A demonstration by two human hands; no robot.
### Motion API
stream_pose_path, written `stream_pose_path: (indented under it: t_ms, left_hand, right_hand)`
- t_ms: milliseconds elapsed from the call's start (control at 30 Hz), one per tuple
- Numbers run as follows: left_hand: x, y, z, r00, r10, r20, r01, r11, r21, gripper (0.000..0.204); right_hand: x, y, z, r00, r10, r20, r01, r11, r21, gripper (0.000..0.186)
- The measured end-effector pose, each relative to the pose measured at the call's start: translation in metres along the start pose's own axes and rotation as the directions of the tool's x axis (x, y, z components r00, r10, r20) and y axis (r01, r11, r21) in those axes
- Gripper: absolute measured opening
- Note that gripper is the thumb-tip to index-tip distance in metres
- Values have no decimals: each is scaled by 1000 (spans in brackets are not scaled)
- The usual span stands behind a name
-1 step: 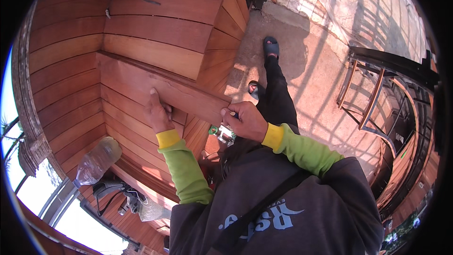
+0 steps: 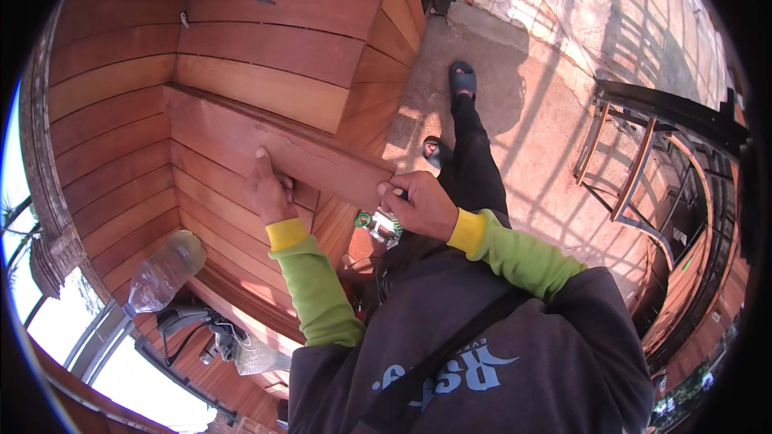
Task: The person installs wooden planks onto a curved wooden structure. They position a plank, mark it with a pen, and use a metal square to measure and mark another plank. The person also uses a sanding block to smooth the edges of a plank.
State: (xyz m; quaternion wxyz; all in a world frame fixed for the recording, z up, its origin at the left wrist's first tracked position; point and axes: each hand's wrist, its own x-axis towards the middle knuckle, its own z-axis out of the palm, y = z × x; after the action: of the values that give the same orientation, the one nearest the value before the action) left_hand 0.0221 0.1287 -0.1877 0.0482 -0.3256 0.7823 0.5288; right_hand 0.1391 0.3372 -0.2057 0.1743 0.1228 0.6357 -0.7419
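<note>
A long reddish-brown wooden board lies slanted over the slatted wooden bench, its far left end by the plank back. My left hand grips the board's near edge, thumb laid on the top face and fingers curled underneath. At the board's right end my right hand is closed, thumb and forefinger pinching the corner. A small dark bit shows between those fingers; I cannot make out what it is. Beside the board runs a narrow gap along the planks.
A large clear plastic bottle lies on the bench at the left, near a dark bag. A green power tool sits below my right hand. Black curved metal frames stand on the right, on the concrete floor.
</note>
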Motion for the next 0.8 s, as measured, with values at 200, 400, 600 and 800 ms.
stream_pose_path:
  t_ms: [200, 400, 600, 800]
  left_hand:
    - [-3, -1, 8, 999, -40, -2, 40, 999, -10, 43]
    - [1, -3, 9, 998, -52, -23, 51, 999, -18, 42]
    - [0, -1, 10, 998, -58, 13, 58, 997, -58, 42]
    - [-1, 1, 13, 996, -87, -21, 85, 993, -87, 41]
  right_hand:
    - [-2, -9, -8, 994, 106, 41, -105, 994, -20, 29]
    - [1, -2, -11, 997, 66, 44, -62, 994, -92, 29]
    - [0, 5, -10, 998, 51, 35, -49, 997, -66, 30]
    - [-2, -9, -11, 987, 146, 59, -147, 989, 1, 28]
